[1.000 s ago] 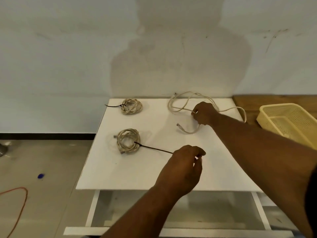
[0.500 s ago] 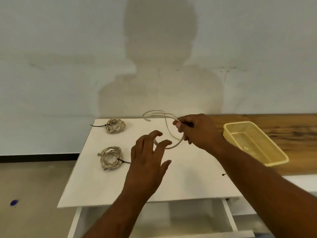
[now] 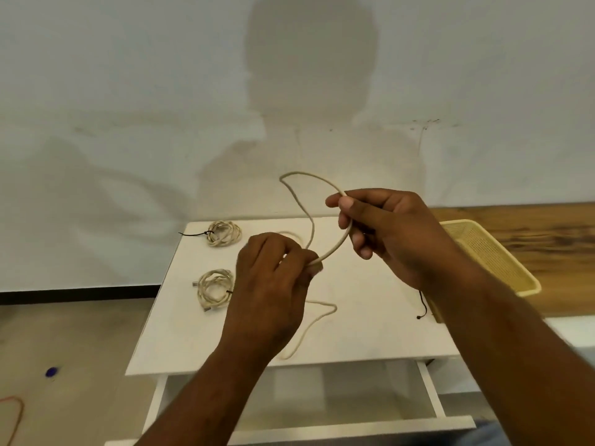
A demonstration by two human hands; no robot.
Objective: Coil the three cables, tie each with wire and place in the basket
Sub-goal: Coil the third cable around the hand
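We see the loose cream-coloured round cable (image 3: 335, 247) lifted above the middle of the flat white table (image 3: 370, 304). It arcs up in an open loop from the left hand (image 3: 273, 284) to the right hand (image 3: 383, 230), and a slack length trails down onto the table top, curving toward the near edge. Our left hand is closed, thumb and fingers pinching one end of the raised arc. Our right hand is curled round the other side of the arc, the cable passing between thumb and forefinger, with the lower fingers only loosely bent.

To the left on the table lie two finished cables. The near coiled cream cable (image 3: 214, 288) sits just beside the left hand, bound by a short dark tie at its right side. The far coiled cream cable (image 3: 224, 233) rests by the far left corner, with a thin black wire tail sticking out leftward.

A short black tie wire (image 3: 421, 305) lies near the right edge of the table, partly hidden by the right forearm. Beyond that edge the pale yellow plastic mesh basket (image 3: 489, 252) stands on a brown wooden surface (image 3: 547, 230), well apart from the coils.
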